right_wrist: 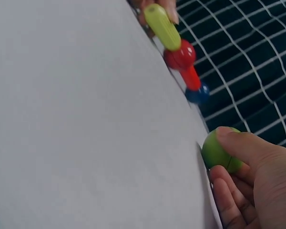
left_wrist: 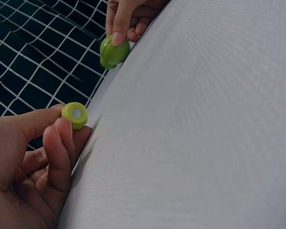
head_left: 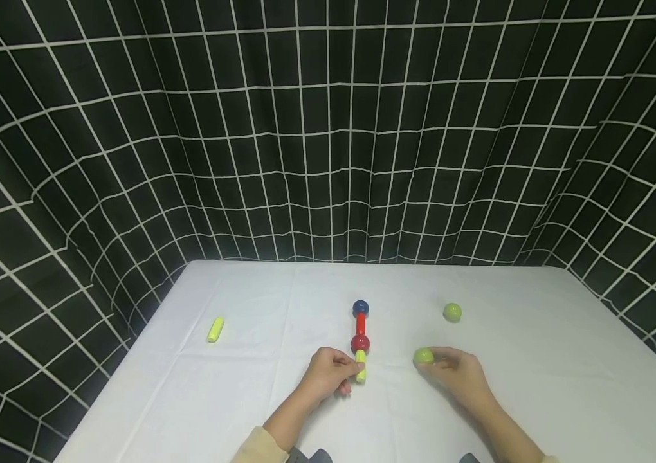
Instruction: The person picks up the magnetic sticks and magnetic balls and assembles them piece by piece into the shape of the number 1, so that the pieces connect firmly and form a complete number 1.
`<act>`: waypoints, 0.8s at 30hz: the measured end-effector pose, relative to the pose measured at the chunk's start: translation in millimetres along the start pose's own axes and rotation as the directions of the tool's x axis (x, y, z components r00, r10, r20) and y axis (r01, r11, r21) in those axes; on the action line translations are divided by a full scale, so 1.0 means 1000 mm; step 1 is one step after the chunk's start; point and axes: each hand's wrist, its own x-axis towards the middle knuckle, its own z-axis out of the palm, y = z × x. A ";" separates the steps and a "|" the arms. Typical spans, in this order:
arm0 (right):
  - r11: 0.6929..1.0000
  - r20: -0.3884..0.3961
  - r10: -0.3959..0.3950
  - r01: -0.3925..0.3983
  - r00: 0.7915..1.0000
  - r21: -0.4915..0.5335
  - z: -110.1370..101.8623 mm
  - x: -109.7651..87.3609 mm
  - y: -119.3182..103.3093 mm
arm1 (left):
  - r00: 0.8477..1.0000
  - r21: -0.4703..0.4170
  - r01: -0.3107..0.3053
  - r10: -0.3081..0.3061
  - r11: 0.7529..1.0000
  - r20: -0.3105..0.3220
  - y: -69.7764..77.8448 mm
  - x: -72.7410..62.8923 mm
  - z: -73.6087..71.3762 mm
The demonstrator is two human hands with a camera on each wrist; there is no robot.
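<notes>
My left hand pinches a yellow-green rod between thumb and fingers. That rod's far end touches a red ball, followed by a red rod and a blue ball, all in one line on the table. A pale round disc shows in the near end of the yellow-green rod in the left wrist view. To the right of this chain and apart from it, my right hand grips a green ball with thumb and fingers, close to the tabletop.
Another green ball lies farther back on the right. A second yellow-green rod is at the left of the white-covered table. Dark cloth with a white grid surrounds the back and sides.
</notes>
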 end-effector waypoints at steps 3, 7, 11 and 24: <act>0.999 0.018 -0.020 0.019 1.000 0.035 0.004 -0.003 -0.003 | 1.000 -0.001 -0.002 0.002 1.000 0.000 0.000 0.001 0.001; 0.997 0.040 -0.038 0.035 0.998 0.069 0.009 -0.007 -0.006 | 1.000 0.000 -0.011 0.011 1.000 0.001 -0.001 0.001 0.001; 0.994 0.057 -0.063 0.058 0.996 0.095 0.015 -0.009 -0.010 | 1.000 -0.006 -0.008 0.008 1.000 0.001 -0.001 0.001 0.001; 0.996 0.102 -0.056 0.049 0.993 0.071 0.034 -0.021 -0.027 | 1.000 -0.001 -0.010 0.010 1.000 -0.001 -0.001 0.001 0.000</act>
